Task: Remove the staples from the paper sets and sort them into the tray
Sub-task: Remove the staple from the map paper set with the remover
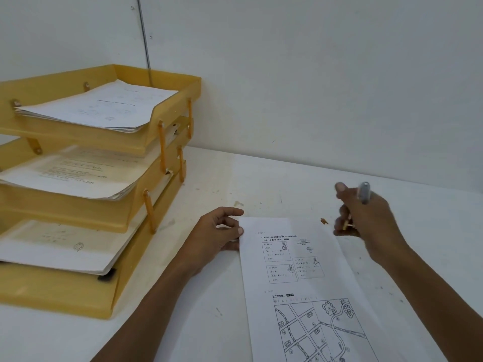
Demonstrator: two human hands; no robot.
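A printed paper set [300, 278] with boxed exercises and a street map lies on the white table in front of me. My left hand [217, 236] pinches its top left corner, thumb on top of the sheet. My right hand [366, 215] hovers above the paper's top right corner, blurred, gripping a grey staple remover [364, 192] that sticks up between the fingers; a small brass-coloured tip [346, 226] shows below the fingers. A yellow three-tier paper tray [125, 205] stands at the left, each tier holding a stack of sheets.
The white table [431, 231] meets a white wall at the back. A small brown scrap [324, 221] lies on the table just beyond the paper. A thin cable [145, 43] runs down the wall behind the tray.
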